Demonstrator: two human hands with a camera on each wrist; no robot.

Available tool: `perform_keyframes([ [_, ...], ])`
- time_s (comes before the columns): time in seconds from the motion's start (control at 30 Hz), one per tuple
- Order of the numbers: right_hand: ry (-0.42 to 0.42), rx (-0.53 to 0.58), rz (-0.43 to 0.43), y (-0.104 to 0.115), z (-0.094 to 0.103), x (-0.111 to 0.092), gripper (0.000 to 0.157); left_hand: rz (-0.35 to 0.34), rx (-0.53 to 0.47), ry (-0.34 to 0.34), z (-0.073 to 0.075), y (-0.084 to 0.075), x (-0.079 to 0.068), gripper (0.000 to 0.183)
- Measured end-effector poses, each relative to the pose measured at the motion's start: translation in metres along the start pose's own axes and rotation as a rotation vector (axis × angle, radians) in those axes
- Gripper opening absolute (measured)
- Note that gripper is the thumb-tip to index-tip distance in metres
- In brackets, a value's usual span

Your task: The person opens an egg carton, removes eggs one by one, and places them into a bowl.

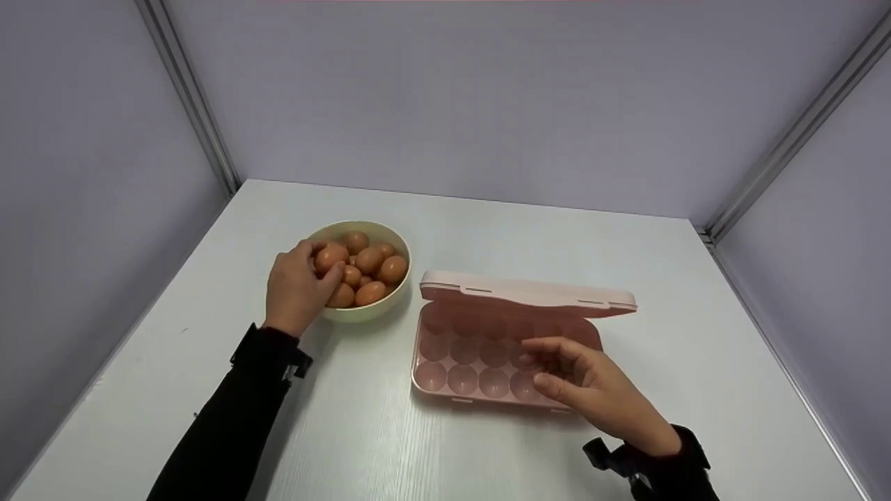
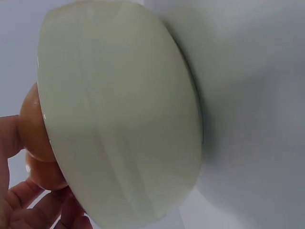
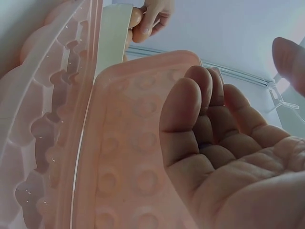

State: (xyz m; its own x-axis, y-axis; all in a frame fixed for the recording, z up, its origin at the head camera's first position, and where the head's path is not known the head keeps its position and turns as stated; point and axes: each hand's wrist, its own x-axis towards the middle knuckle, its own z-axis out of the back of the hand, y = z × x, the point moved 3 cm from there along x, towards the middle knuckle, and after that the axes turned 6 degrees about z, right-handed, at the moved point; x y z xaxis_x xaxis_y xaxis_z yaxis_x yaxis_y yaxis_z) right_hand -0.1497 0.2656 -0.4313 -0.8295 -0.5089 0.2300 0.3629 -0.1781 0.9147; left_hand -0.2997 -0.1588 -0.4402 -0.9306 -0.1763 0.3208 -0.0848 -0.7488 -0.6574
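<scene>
My left hand (image 1: 298, 285) reaches over the near-left rim of a pale green bowl (image 1: 358, 315) heaped with several brown eggs (image 1: 369, 259). Its thumb and fingers pinch one brown egg (image 1: 331, 257) at the left of the heap. In the left wrist view the bowl's wall hides most of the other eggs. A pink plastic egg box (image 1: 445, 395) lies to the right of the bowl, its lid (image 1: 529, 289) raised at the back and the visible cups bare. Above the box's right end hovers my right hand (image 1: 598, 390), fingers loosely bent, holding nothing.
The white table (image 1: 376, 445) is enclosed by grey panels (image 1: 459, 104) at the back and both sides. The raised lid stands between the box's cups and the table's far part. A dark camera mount (image 1: 268, 351) sits on each wrist.
</scene>
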Motion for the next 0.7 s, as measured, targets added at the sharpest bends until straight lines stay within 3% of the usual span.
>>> perform_keyframes([
  [0.17, 0.005, -0.002, -0.014, 0.0, -0.002, 0.001, 0.04, 0.028, 0.017, 0.062, -0.006, 0.0, 0.012, 0.051],
  [0.4, 0.012, -0.008, -0.018, 0.0, -0.004, 0.001, 0.041, 0.013, 0.03, 0.115, -0.012, -0.006, 0.022, 0.052],
  [0.6, 0.018, 0.003, 0.008, 0.005, -0.002, -0.002, 0.041, -0.056, 0.026, 0.062, -0.007, -0.005, 0.018, 0.053],
  [0.7, 0.009, -0.023, 0.07, 0.014, 0.004, -0.009, 0.042, -0.09, -0.002, 0.005, 0.001, -0.001, 0.014, 0.054],
])
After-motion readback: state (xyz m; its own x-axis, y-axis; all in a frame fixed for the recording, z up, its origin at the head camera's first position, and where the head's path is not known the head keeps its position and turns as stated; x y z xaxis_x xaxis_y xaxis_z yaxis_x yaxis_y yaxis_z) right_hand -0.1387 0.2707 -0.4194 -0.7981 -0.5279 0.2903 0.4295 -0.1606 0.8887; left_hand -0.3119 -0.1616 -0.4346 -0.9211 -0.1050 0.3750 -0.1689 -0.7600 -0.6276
